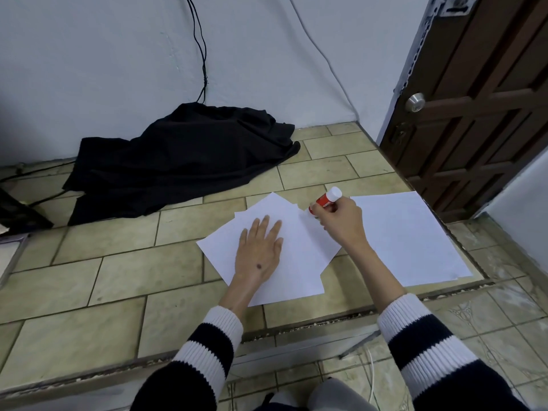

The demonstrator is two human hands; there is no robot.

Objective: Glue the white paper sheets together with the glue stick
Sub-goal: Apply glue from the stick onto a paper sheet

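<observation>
I judged gluing underway: my left hand [261, 247] flat on the stacked sheets [296, 262], right hand [341, 221] gripping the glue stick [324, 200] at their one-o'clock edge, a separate sheet [409, 238] unglued.

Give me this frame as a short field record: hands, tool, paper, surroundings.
left hand: left hand lies flat, fingers straight, pressing the overlapping sheets
right hand: right hand grips the glue stick
glue stick: red body, white end up, lower end at the top sheet's far corner
other paper: separate sheets to the right, untouched
surface: tiled floor
background: black cloth by the wall, wooden door at right
</observation>
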